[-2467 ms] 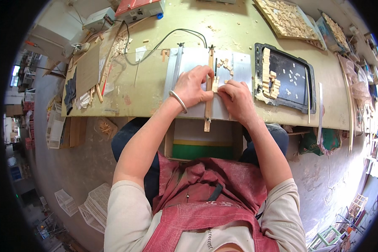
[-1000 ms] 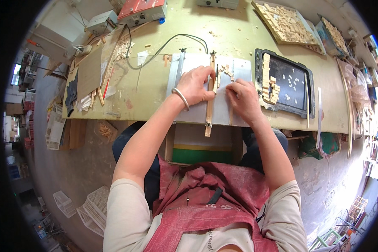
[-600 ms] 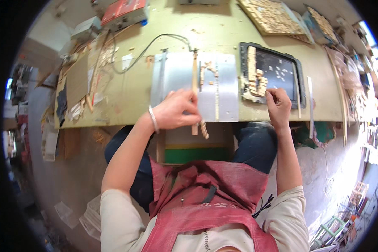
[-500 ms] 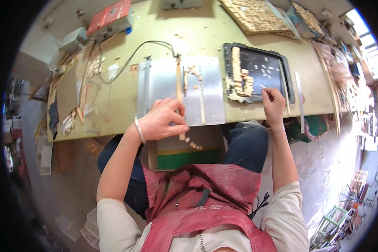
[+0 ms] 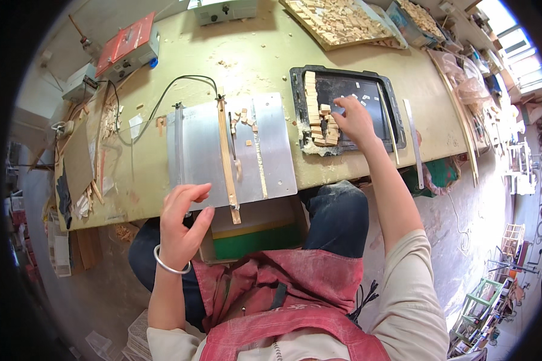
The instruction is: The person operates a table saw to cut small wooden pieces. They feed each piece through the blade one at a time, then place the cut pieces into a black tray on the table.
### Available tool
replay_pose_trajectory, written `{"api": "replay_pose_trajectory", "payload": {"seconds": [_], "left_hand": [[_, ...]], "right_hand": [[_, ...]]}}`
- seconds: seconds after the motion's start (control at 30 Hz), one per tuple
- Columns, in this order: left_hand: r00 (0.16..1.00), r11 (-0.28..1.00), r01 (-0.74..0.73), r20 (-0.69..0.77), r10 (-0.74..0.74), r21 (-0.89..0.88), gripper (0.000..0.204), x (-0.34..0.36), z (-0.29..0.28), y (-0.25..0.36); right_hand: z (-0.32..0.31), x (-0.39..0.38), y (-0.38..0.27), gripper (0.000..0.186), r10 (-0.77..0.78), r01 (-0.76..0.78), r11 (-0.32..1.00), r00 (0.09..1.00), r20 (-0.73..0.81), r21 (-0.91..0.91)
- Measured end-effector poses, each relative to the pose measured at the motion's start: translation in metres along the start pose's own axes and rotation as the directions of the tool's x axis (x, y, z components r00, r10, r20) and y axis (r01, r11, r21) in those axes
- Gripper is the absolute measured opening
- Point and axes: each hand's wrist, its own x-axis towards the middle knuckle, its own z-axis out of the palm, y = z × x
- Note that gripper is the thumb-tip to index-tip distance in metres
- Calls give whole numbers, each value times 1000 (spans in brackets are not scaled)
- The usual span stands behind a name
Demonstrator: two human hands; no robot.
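Note:
My left hand (image 5: 185,218) is held just off the table's front edge, thumb and fingers spread with nothing between them. To its right, a wooden strip (image 5: 226,144) lies along the metal plate (image 5: 196,150), its near end jutting past the edge. Several small wooden pieces (image 5: 241,117) rest on the plate beside a thin pale strip (image 5: 259,159). Over the black tray (image 5: 382,129) hovers my right hand (image 5: 356,122). Its thumb and forefinger are apart, close to stacked wooden blocks (image 5: 326,133); the other fingers are partly hidden. A row of blocks (image 5: 311,99) lines the tray's left side.
Beyond the tray, a board (image 5: 337,24) carries many wooden pieces. A metal ruler (image 5: 413,144) overhangs the front edge at right. A black cable (image 5: 180,78) loops behind the plate. Below the table edge is a box (image 5: 253,243) with green inside.
My left hand has left the wooden strip, moved back toward me and spread open. Small pieces falling off the strip's near end are gone from there. My right hand has shifted left, toward the stacked blocks.

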Motion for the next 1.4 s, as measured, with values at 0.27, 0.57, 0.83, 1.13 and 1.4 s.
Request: {"api": "replay_pose_trajectory", "payload": {"seconds": [0.27, 0.57, 0.83, 1.13, 1.4], "left_hand": [[983, 990, 139, -116, -139, -12, 39, -26, -1, -12], [980, 985, 170, -106, -166, 26, 38, -39, -4, -24], [983, 985, 148, -119, -137, 88, 36, -40, -9, -28], [974, 980, 178, -157, -162, 92, 36, -39, -10, -24], [985, 975, 143, -122, -123, 171, 36, -40, -12, -27]], "right_hand": [[16, 38, -5, 18, 52, -31, 994, 978, 200, -104], [24, 54, 14, 18, 57, -56, 998, 996, 68, -11], [11, 50, -2, 37, 35, 15, 986, 955, 294, -167], [26, 59, 15, 46, 105, -63, 981, 969, 223, -186], [10, 51, 41, 46, 96, -87, 993, 987, 130, -78]]}}
